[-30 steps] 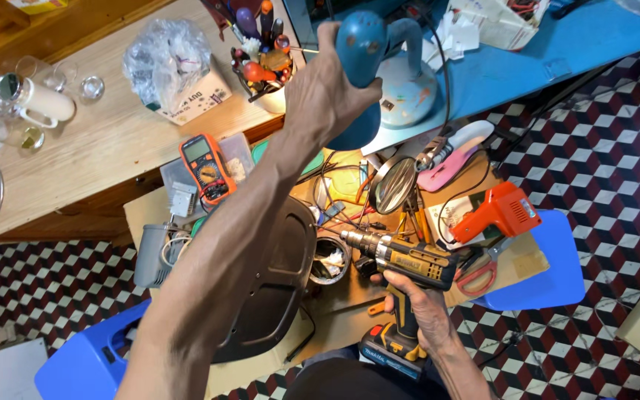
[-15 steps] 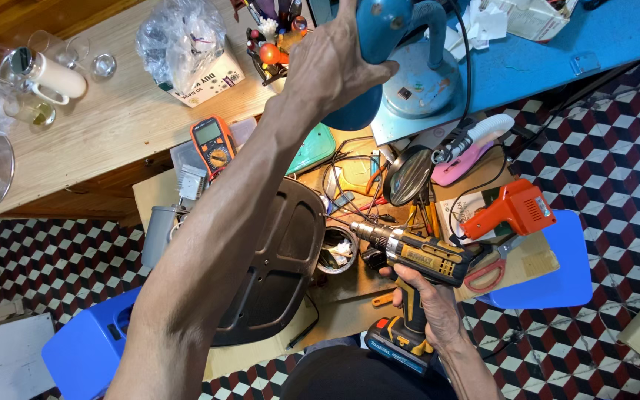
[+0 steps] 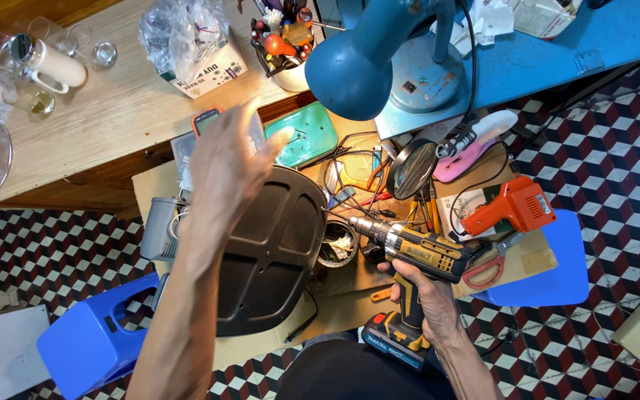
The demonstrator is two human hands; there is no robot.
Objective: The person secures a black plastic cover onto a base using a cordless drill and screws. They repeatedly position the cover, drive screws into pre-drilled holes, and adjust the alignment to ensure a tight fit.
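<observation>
At the near edge of the low cardboard-covered bench, the right hand is wrapped tight round the grip of a yellow-and-black cordless drill; wrist bent up, knuckles facing the camera. Drill body lies roughly level, chuck pointing left toward a small round tin. The tin holds pale crumpled scraps; contents otherwise unclear. Battery pack sits at the grip's foot, close to the person's lap.

The left hand is raised above the bench, forearm running up from the lower left. Fingers loosely spread and motion-blurred, palm away from the camera, holding nothing. Directly beneath it lies a black moulded plastic shell, ribbed side up, covering the bench's middle.

Right of the drill: orange soldering gun on the bench's right edge, over a blue stool.

Further back: green shallow tray, a few small parts inside, too small to identify. Round magnifier beside tangled wires.

Far side, on the higher wooden bench: white cup packed with pens and tools; crumpled clear bag atop a box; glass jars at the left corner. Blue desk lamp hangs over the gap.
</observation>
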